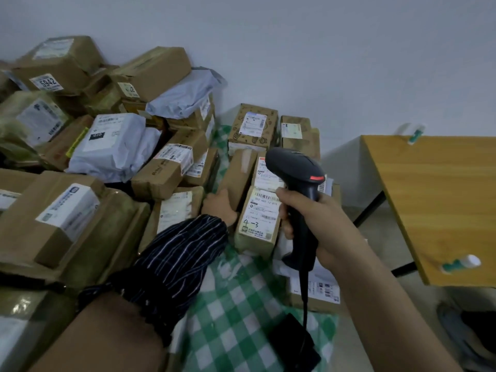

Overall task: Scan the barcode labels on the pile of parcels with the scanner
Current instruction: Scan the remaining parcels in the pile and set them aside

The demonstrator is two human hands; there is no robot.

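A pile of cardboard and grey-bag parcels covers the left and middle of the view. My right hand grips the handle of a black barcode scanner, its head pointing left over a box marked "4-3" with a barcode label. My left hand, in a striped sleeve, holds the near end of a plain brown box just left of that labelled box. The scanner's cable runs down toward me.
A green-and-white checked cloth lies under the parcels. A wooden table with two glue-stick-like tubes stands at the right. A black flat object lies on the cloth near me. A pale wall is behind.
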